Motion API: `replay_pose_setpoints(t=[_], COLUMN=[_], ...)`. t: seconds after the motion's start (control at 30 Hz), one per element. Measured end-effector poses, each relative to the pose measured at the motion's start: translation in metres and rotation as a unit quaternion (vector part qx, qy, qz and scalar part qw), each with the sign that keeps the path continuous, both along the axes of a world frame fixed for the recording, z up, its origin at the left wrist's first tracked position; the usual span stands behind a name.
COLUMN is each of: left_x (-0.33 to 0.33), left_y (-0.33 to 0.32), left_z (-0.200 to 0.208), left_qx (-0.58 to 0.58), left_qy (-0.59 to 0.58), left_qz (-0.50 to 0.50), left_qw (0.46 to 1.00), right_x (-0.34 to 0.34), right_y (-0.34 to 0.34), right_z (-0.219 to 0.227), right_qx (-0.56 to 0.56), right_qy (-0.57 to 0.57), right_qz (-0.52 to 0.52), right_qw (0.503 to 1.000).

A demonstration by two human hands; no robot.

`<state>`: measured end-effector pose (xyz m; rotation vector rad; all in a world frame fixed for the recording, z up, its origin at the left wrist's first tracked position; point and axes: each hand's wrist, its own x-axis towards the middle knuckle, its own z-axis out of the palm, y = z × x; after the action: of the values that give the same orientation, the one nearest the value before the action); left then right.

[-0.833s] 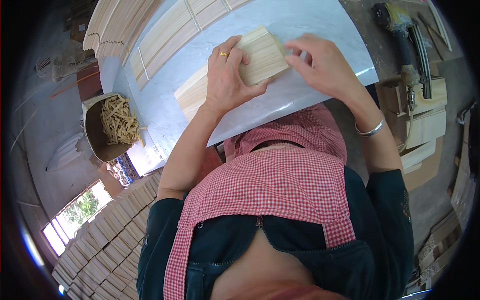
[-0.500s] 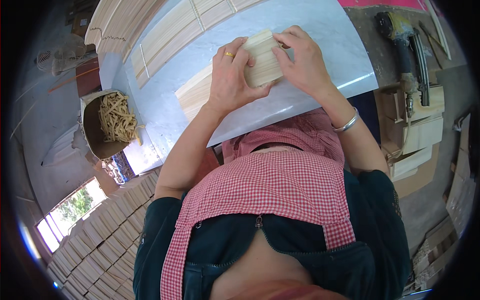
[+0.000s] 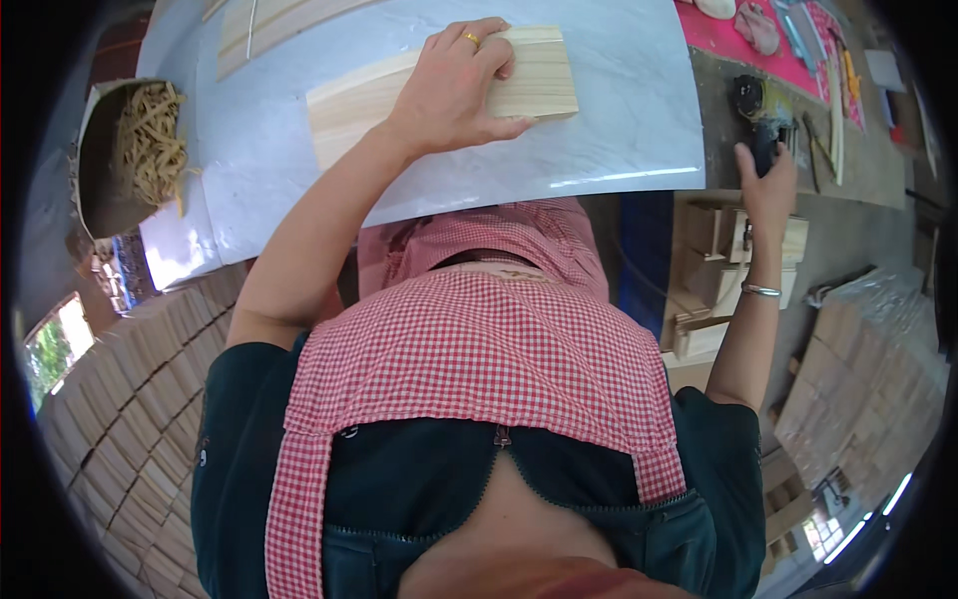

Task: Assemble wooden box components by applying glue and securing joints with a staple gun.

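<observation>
My left hand (image 3: 454, 90), with a gold ring on one finger, spans a stack of thin, pale wooden boards (image 3: 539, 75) lying on the table. Its fingers curl over the far side while the thumb presses along the near edge. Out to the right, my right hand (image 3: 768, 195), a silver bangle at its wrist, is around the dark handle of a pneumatic nail gun (image 3: 763, 108). Thumb and fingers sit on either side of that handle. The palm side of the grip is hidden.
The smooth pale tabletop (image 3: 639, 110) carries strapped wooden slats (image 3: 289, 25) at the far left. A box of shavings-like strips (image 3: 150, 140) stands left. Wooden pieces (image 3: 714, 275) are stacked below the right side. A pink cloth (image 3: 733, 45) lies far right; boards (image 3: 130, 399) are piled lower left.
My right hand has left the boards and moved right to the nail gun. My left hand stays on the boards. The whole view has shifted to the right.
</observation>
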<state>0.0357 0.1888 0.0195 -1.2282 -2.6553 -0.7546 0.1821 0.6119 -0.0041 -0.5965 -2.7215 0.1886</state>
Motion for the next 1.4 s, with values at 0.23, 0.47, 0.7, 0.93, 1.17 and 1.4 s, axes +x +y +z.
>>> replay_pose_setpoints(t=[0.23,0.47,0.7,0.93,1.17,1.4], left_x=[0.002,0.000,-0.007,0.002,0.000,-0.001], left_y=[0.003,0.002,0.002,0.000,0.000,0.000], left_z=[0.003,0.002,0.001,0.008,0.004,-0.003], left_qx=[0.007,-0.020,0.004,0.043,0.081,0.097], left_qy=[-0.013,-0.033,-0.039,0.014,0.036,0.049], left_qz=[0.016,0.014,-0.016,-0.020,-0.030,-0.023], left_qw=[1.000,0.999,0.999,0.999,0.996,0.994], right_x=[-0.026,-0.021,0.014,0.010,0.001,0.002], right_y=[0.035,-0.037,-0.185,-0.213,-0.220,-0.225], right_z=[0.000,0.105,0.154,0.162,0.158,0.155], right_qx=[-0.015,-0.192,-0.359,-0.354,-0.341,-0.369], right_qy=[-0.106,-0.149,-0.020,-0.146,-0.172,-0.150], right_qz=[-0.041,-0.084,0.050,0.014,0.000,-0.004], right_qw=[0.993,0.966,0.932,0.923,0.924,0.917])
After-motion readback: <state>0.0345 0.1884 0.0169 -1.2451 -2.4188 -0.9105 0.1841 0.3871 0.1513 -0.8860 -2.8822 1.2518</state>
